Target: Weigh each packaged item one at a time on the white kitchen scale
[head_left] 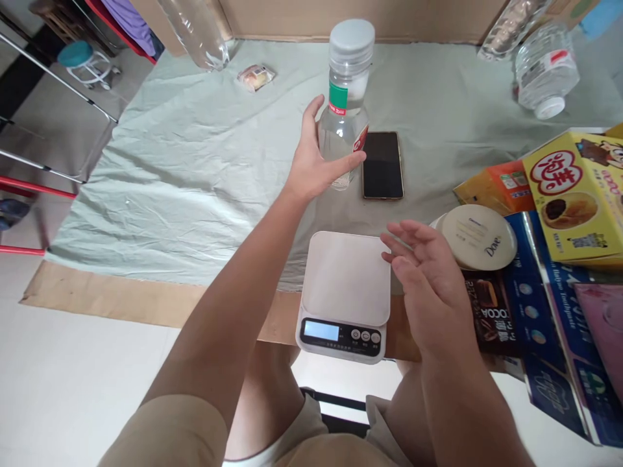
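My left hand (316, 162) is curved around the lower part of a clear plastic bottle (344, 130), thumb on one side and fingers on the other. The bottle stands upright, with a wide whitish cap and a green and red label. A white kitchen scale (348, 279) lies at the table's front edge; nothing rests on its plate, and its display is lit. My right hand (428, 279) hovers at the scale's right edge with fingers apart, holding nothing. Close beside it is a round Dove tub (479, 237). A black phone (383, 165) lies just right of the bottle.
On the right are a yellow snack box (577, 194), an orange package (496, 186), blue toothpaste boxes (548, 311) and a dark cocoa package (489, 308). A large clear bottle (548, 71) lies behind them. A small wrapped snack (256, 77) and another bottle (197, 32) sit at the back left.
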Available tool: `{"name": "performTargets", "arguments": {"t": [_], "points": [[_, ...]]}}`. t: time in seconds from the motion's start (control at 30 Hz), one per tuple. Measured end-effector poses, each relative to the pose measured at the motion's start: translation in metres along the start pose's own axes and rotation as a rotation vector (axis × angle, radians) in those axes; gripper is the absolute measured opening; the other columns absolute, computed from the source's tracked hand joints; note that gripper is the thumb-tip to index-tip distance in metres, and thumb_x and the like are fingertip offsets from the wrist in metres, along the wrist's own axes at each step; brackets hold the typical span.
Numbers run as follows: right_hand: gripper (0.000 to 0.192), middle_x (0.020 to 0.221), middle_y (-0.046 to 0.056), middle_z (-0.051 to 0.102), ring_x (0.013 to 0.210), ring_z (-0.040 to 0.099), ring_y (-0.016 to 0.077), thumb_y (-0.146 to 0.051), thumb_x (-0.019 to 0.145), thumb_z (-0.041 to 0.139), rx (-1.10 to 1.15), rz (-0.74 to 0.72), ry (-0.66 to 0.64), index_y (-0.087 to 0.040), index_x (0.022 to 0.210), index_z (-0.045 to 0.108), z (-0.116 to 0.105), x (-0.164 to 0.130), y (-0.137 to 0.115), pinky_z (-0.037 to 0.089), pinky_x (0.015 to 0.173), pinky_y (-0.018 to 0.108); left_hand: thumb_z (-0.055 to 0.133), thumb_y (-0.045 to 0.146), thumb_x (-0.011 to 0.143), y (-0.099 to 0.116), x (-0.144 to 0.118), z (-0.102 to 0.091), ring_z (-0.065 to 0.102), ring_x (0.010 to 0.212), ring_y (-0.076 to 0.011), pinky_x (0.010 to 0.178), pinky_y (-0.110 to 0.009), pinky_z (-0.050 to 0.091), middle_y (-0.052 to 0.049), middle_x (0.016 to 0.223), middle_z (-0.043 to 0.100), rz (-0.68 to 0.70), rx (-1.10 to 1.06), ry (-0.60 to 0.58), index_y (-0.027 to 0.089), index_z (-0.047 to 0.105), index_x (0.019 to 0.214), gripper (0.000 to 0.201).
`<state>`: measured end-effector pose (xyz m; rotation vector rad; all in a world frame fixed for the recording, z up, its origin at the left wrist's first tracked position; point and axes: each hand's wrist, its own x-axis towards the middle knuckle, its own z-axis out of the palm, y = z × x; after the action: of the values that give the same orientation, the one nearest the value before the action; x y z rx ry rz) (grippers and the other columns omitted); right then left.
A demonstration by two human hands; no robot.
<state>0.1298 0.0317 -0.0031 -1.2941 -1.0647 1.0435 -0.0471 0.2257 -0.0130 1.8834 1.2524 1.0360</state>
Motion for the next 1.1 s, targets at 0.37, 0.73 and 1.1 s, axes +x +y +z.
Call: {"name": "performTargets", "arguments": {"t": [0.37, 0.73, 1.1], "points": [[0.041, 0.154, 0.011, 0.065, 0.146, 0.065, 0.0303, -0.042, 0.093, 0.071, 0.012, 0.139, -0.026, -0.032, 0.131, 0.059, 0.007, -0.001, -0.009, 0.058, 0.119, 0.057, 0.103, 0.042, 0.061, -0.016, 0.000, -0.005, 0.073, 0.112, -0.0308, 0.104, -0.053, 0.061, -0.004, 0.106, 0.071, 0.020, -0.250, 0.173, 0.026, 0.068, 0.107, 0.061], [0.080, 0.176, 0.011, 0.040, 0.165, 0.042, 0.0305, -0.045, 0.093, 0.078, -0.157, -0.104, -0.299, -0.035, 0.159, 0.035, -0.018, -0.015, -0.010, 0.031, 0.141, 0.063, 0.099, 0.031, 0.066, 0.103, -0.100, -0.007, 0.077, 0.104, -0.0270, 0.089, -0.041, 0.066, -0.002, 0.105, 0.075, 0.007, -0.324, 0.124, 0.022, 0.070, 0.106, 0.049], [0.060, 0.131, 0.009, 0.075, 0.113, 0.076, 0.0277, -0.048, 0.087, 0.083, -0.283, -0.240, -0.332, -0.030, 0.137, 0.054, -0.027, -0.023, -0.011, 0.066, 0.093, 0.047, 0.098, 0.044, 0.073, 0.106, -0.171, 0.028, 0.071, 0.134, -0.0336, 0.115, -0.048, 0.059, -0.008, 0.142, 0.075, 0.042, -0.387, 0.070, 0.024, 0.068, 0.140, 0.075]]}}
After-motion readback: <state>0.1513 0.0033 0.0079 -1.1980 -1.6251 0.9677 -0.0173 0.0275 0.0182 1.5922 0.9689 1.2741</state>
